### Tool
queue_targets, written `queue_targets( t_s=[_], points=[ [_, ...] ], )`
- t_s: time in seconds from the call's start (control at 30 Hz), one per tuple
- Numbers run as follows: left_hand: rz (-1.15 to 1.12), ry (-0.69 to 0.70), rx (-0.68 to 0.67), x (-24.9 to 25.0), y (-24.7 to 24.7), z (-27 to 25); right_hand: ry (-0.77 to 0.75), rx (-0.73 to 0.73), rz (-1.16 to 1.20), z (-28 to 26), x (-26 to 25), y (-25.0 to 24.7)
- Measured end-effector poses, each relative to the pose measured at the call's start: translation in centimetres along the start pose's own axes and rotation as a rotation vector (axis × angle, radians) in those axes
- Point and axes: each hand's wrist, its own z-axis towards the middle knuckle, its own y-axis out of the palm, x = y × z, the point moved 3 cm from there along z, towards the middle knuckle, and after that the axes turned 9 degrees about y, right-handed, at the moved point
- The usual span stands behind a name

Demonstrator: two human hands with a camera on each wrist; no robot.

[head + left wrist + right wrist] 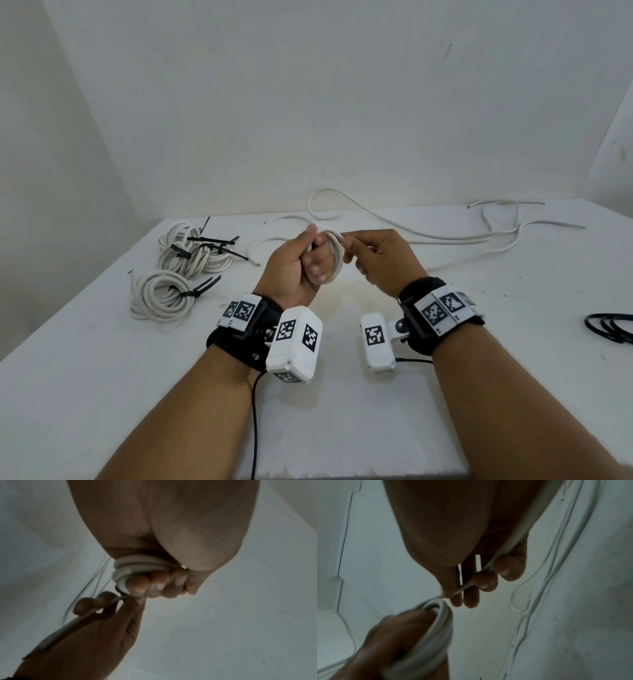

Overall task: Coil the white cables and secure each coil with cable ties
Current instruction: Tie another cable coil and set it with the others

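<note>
Head view: a small coil [334,255] of white cable is wound around the fingers of the left hand [294,265], above the middle of the white table [376,411], and is grasped there by the curled fingers and thumb. The free run of the same cable [411,236] is pinched by the right hand [380,258] just right of the coil and trails away to the far right, where more loose cable lies. In the left wrist view the turns [137,563] are seen stacked against the fingertips [139,584].

The cable is judged light, fairly stiff and springy, with a smooth jacket likely to slip; the turns would probably spring open if released. Hold is best taken across all the turns at 1 side of the loop.

No containers are seen. At the far left, about 3 finished coils [161,296] lie tied with black cable ties [198,291]; spare ties [609,325] lie at the right edge.
</note>
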Motion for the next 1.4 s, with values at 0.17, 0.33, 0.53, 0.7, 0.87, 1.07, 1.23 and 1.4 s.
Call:
queue_targets(
  t_s=[0.17,0.33,0.53,0.7,0.87,1.07,1.23,1.4],
  points=[
    [-0.075,0.118,0.123,0.3,-0.7,0.7,0.130,-0.297,-0.332,-0.7,0.0,2.3],
    [0.434,0.211,0.270,-0.2,-1.6,0.8,0.081,-0.381,-0.581,-1.5,-1.3,2.7],
    [1.109,0.119,0.107,-1.5,-1.2,0.6,-0.006,-0.246,-0.732,-1.8,-3.4,1.9],
    [1.219,-0.013,-0.037,-1.5,0.2,-0.3,-0.003,-0.145,-0.679,-1.8,-4.1,0.5],
    [1.176,-0.035,-0.115,-1.3,0.7,-0.3,-0.056,-0.169,-0.514,-1.6,-4.0,0.2],
    [0.934,-0.053,-0.017,-0.9,0.9,-0.4,-0.214,-0.097,-0.374,-1.5,-3.7,0.5],
    [0.664,-0.184,0.015,-0.5,0.3,-0.6,-0.113,-0.331,-0.133,-1.9,-3.0,0.1],
    [0.620,-0.206,0.161,0.2,-0.3,-0.2,-0.080,-0.195,-0.111,-1.8,-3.0,0.1]
  ],
)
